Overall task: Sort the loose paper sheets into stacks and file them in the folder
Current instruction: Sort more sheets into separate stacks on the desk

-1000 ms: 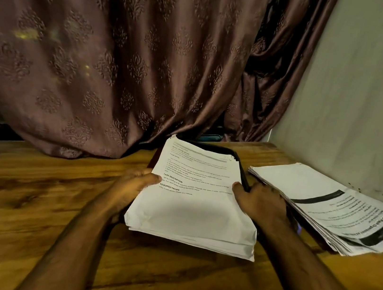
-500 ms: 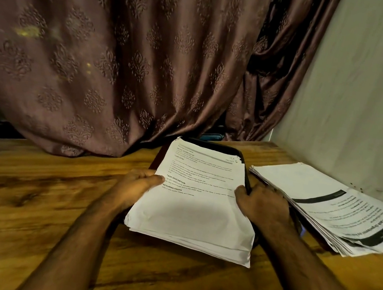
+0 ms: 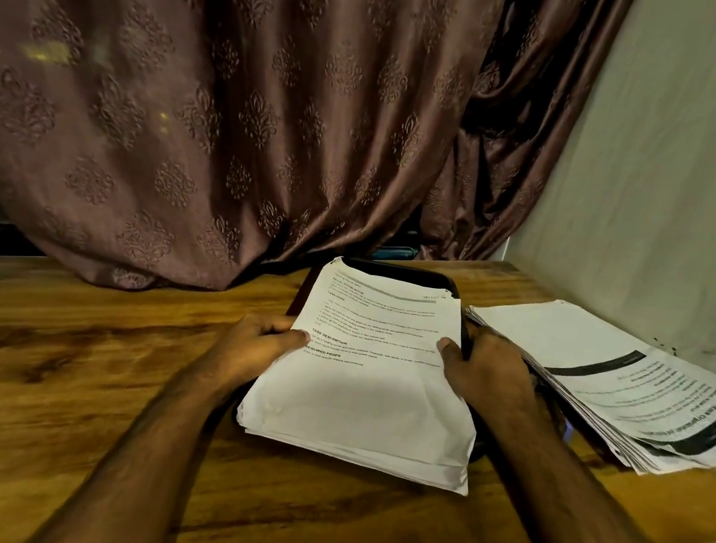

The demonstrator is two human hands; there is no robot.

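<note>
Both hands have a grip on the paper stack (image 3: pixel 366 393): left hand (image 3: pixel 259 347) and right hand (image 3: pixel 488 367) curl round its side edges, thumbs on top. It sits over the dark folder (image 3: pixel 397 272) on the wooden bench (image 3: pixel 50 388), second stack (image 3: pixel 609 378) just right.

I see my left hand (image 3: pixel 259 345) and right hand (image 3: pixel 488 369) bare, no gloves, rings or watch showing, and both forearms uncovered with fine hair, no sleeve reaching into view at either side.
</note>
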